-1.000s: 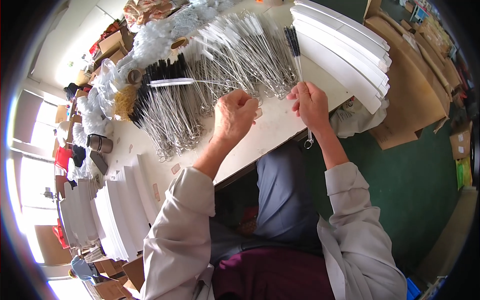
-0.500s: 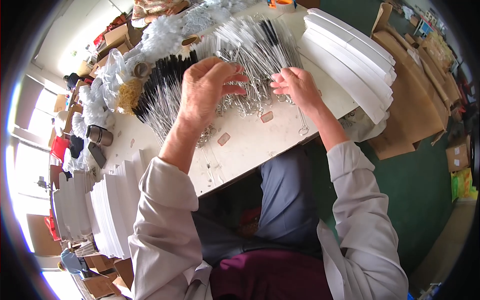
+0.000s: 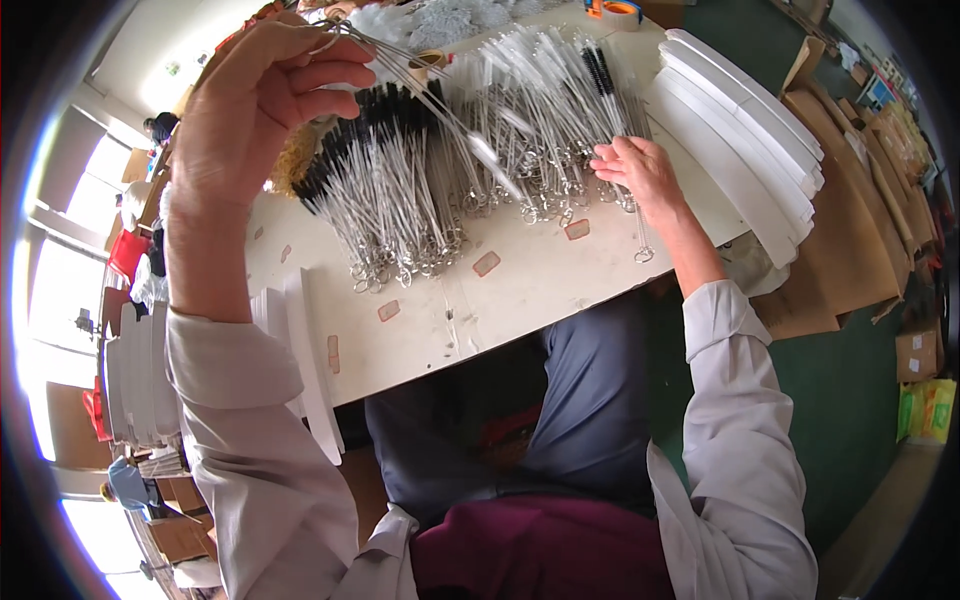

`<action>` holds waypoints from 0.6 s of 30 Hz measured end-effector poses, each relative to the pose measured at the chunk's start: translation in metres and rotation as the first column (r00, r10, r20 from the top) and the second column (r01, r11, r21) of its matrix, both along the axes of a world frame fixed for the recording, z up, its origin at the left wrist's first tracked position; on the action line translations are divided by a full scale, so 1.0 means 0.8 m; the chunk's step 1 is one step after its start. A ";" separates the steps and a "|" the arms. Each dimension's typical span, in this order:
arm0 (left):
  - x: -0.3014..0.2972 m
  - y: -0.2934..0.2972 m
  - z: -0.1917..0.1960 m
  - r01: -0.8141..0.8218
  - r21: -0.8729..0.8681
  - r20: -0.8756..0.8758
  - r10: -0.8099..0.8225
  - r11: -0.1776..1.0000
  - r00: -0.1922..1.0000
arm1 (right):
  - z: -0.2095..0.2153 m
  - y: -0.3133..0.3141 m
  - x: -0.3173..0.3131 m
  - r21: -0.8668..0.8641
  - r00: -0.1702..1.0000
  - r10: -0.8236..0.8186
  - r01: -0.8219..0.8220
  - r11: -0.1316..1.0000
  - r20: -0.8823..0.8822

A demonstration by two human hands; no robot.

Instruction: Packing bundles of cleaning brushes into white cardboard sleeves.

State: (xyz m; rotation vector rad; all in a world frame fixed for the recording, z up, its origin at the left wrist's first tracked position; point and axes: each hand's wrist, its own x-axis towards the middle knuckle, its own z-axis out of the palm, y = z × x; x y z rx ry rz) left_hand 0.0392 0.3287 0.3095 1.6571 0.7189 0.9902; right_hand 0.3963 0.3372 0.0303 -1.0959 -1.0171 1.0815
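Note:
My left hand [image 3: 265, 100] is raised at the upper left, its fingers pinched on the looped wire ends of a few thin brushes [image 3: 395, 65]. Their pale bristle ends slant down to the right, blurred, over the pile. My right hand [image 3: 640, 175] hovers at the right end of the pile with thumb and fingers drawn together; what lies between them is too small to make out. Below it, a wire stem with a ring end [image 3: 643, 254] sticks out onto the table. Black-bristled brushes [image 3: 375, 150] lie left of many white-bristled ones [image 3: 540, 80], ring ends towards me.
The white table [image 3: 420, 335] carries several small red-edged labels. White folded card strips [image 3: 735, 140] are stacked at right, more white card [image 3: 300, 350] at left. Tape rolls [image 3: 620, 15] sit at the back. Flattened brown cardboard [image 3: 830, 240] leans beyond the table's right side.
My left hand has risen up and left from the pile, now with a few wire brushes in its grip. My right hand stays by the pile's right end. The view has shifted slightly.

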 end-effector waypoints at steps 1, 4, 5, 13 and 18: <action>-0.005 -0.010 0.007 0.083 -0.018 -0.081 -0.085 0.996 0.993 | 0.003 -0.003 -0.001 0.000 1.000 0.010 -0.010 1.000 0.000; -0.019 -0.035 0.011 0.064 -0.076 -0.114 -0.072 0.995 0.991 | 0.022 -0.022 -0.015 0.072 0.984 0.049 -0.062 0.995 0.170; -0.024 -0.045 0.010 0.087 -0.095 -0.150 -0.101 0.992 0.984 | 0.038 -0.033 -0.028 0.066 0.984 0.069 -0.081 0.995 0.167; 0.006 -0.116 -0.020 0.126 -0.162 -0.224 -0.161 0.979 0.961 | 0.119 -0.130 -0.163 0.128 0.661 0.709 -0.703 0.700 -0.246; -0.030 -0.124 -0.050 -0.066 -0.157 -0.310 0.015 0.985 0.950 | 0.099 -0.180 -0.192 0.075 0.497 0.736 -0.804 0.590 -0.459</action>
